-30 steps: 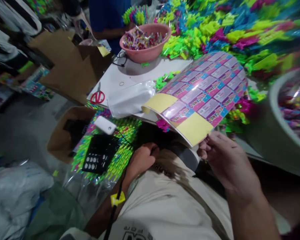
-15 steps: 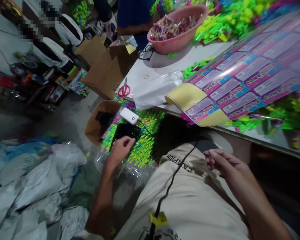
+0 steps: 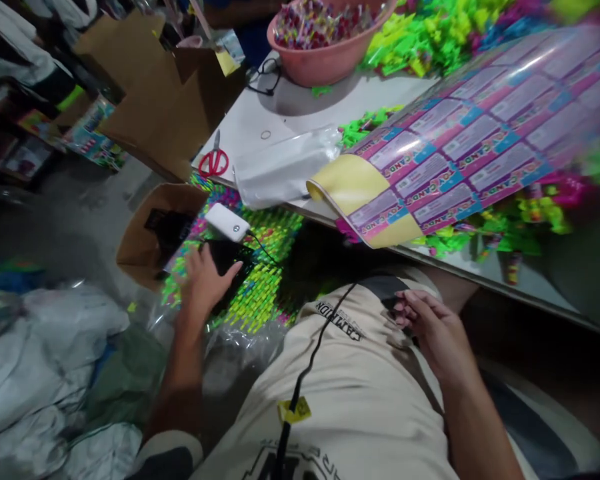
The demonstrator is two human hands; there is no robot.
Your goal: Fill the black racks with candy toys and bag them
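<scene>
My left hand point(image 3: 205, 277) has its fingers apart over a black item point(image 3: 225, 257) on a pile of green and yellow pieces point(image 3: 260, 300); the thumb points right. Just beyond it lies a white power bank point(image 3: 227, 222) with a black cable. My right hand point(image 3: 423, 320) hovers at the right side of my beige shirt point(image 3: 360, 373), fingers curled together; whether anything small is between them cannot be made out. A black cable point(image 3: 313, 360) with a yellow tag runs down the shirt.
On the white table point(image 3: 300, 120) are red scissors point(image 3: 214, 162), clear plastic bags point(image 3: 285, 167), a pink basin point(image 3: 325, 60) of wrapped candies and a printed label sheet point(image 3: 445, 147). Cardboard boxes point(image 3: 155, 107) stand left of it; white sacks point(image 3: 45, 347) lie at lower left.
The view has shifted, so the table and boxes sit further left. My left hand has opened from a curled shape and spread over the black item. My right hand stays curled near the shirt.
</scene>
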